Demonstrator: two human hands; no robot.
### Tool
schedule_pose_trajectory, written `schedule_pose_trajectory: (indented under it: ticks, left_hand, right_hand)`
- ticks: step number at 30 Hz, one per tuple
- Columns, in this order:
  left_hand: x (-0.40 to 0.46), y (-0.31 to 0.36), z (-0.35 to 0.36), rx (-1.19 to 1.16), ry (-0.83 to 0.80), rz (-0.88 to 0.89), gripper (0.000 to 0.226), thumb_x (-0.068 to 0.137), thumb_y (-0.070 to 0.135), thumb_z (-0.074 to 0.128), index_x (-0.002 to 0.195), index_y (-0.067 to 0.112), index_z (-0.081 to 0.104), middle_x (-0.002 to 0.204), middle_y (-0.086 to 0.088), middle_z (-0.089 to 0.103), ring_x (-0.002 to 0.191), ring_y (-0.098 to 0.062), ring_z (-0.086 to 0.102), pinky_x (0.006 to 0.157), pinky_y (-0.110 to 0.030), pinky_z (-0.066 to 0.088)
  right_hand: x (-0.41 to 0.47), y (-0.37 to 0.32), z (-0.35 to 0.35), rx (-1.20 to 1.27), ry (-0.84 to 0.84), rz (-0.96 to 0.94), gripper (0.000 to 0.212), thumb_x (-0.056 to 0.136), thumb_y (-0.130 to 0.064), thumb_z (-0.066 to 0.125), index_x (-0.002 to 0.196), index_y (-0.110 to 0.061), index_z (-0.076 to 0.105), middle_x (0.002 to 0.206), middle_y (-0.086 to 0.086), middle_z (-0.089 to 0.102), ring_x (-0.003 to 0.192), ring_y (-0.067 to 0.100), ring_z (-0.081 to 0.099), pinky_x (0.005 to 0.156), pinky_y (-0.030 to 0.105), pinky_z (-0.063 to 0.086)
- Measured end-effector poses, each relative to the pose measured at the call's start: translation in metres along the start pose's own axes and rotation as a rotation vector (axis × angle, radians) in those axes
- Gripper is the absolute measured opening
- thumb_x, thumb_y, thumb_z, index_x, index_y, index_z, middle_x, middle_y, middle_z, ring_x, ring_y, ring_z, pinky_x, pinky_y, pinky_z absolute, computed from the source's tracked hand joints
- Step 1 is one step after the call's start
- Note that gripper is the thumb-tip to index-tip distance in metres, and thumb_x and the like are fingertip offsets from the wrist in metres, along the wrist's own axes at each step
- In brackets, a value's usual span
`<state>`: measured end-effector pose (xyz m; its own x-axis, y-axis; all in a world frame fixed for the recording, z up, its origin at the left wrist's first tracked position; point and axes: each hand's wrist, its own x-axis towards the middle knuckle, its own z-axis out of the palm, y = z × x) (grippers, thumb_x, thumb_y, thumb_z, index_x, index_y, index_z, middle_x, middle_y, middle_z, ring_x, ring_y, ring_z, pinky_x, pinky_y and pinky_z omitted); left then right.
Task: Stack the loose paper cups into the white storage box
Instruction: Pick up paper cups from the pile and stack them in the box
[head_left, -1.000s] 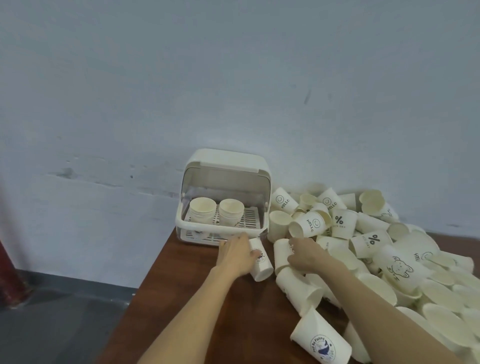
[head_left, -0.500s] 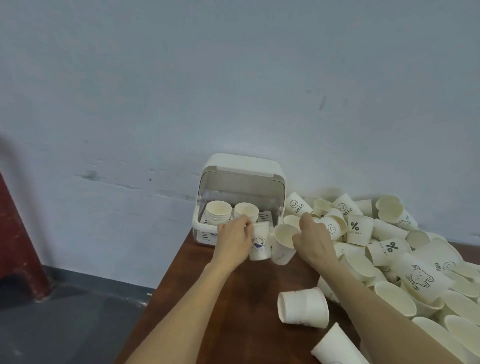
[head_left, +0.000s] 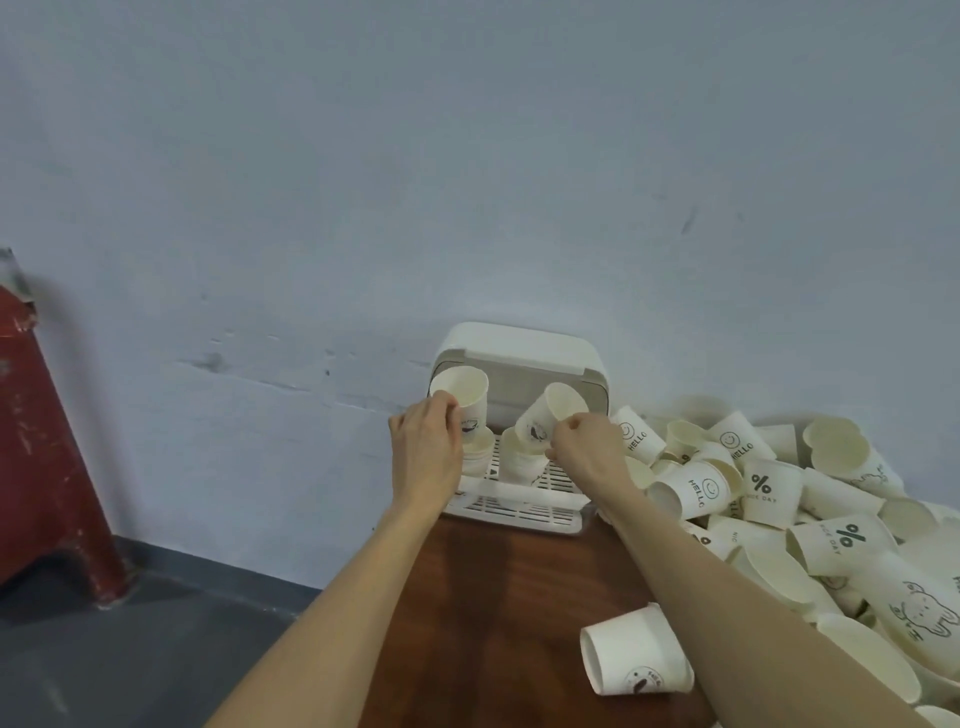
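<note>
A person's two hands each bring a paper cup to the open white box (head_left: 519, 353) at the back edge of the table (head_left: 519, 597), against the wall. The left hand (head_left: 427, 451) grips an upright cup (head_left: 464, 397) by its side wall, above the left stack (head_left: 479, 457) inside the box. The right hand (head_left: 584, 451) pinches a second cup (head_left: 545, 418) near its rim, tilted mouth-up over the right stack (head_left: 522, 462).

The cups look light and thin-walled, likely to crush under a hard squeeze; a loose hold on the side wall just under the stiffer rolled rim seems the safest grip, and each cup probably needs to be lined up square with its stack before it will nest.

Counted: two cups in hand, two stacks in the box (how many cups each holds cannot be told), one cup (head_left: 636, 657) lying on its side alone on the table, and a heap (head_left: 810, 525) to the right holding dozens, too tangled for an exact count. By that heap, most of the job looks undone.
</note>
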<state>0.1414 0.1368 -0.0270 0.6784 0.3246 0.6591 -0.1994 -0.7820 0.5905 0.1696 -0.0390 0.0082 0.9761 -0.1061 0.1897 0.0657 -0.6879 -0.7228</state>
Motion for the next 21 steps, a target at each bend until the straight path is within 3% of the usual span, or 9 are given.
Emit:
schedule_pose_trajectory:
  ticks: [5,10,15,21]
  left_hand:
    - [-0.001,-0.018,0.015,0.214,-0.192,0.025,0.018,0.098,0.020,0.041,0.093,0.018,0.058,0.090,-0.001,0.065,0.086,-0.023,0.056,0.080,-0.035,0.032]
    - [0.005,-0.008,0.021,0.406,-0.276,0.108,0.015,0.094,0.018,0.047,0.102,0.023,0.059,0.099,-0.003,0.063,0.097,-0.024,0.052,0.079,-0.033,0.026]
    - [0.015,0.003,0.021,0.622,-0.465,0.149,0.031,0.083,0.007,0.053,0.110,0.021,0.061,0.112,-0.006,0.059,0.110,-0.025,0.049,0.090,-0.036,0.029]
    - [0.002,-0.003,0.026,0.572,-0.454,0.096,0.026,0.089,0.008,0.048,0.104,0.020,0.066,0.108,-0.006,0.061,0.113,-0.025,0.050,0.086,-0.035,0.031]
  right_hand:
    - [0.010,0.008,0.019,-0.428,-0.093,-0.142,0.030,0.087,-0.009,0.040,0.098,0.001,0.066,0.102,0.023,0.063,0.092,0.039,0.060,0.071,0.034,0.044]
    - [0.005,0.012,0.027,-0.685,-0.176,-0.260,0.027,0.088,-0.001,0.043,0.109,-0.005,0.059,0.111,0.021,0.061,0.103,0.040,0.058,0.075,0.038,0.046]
    - [-0.006,0.007,0.029,-0.710,-0.110,-0.309,0.024,0.088,0.001,0.039,0.109,-0.004,0.052,0.113,0.018,0.060,0.101,0.038,0.058,0.072,0.035,0.036]
    - [-0.012,0.008,0.030,-0.645,-0.163,-0.270,0.027,0.084,0.004,0.040,0.104,-0.001,0.057,0.110,0.022,0.060,0.099,0.039,0.059,0.073,0.039,0.046]
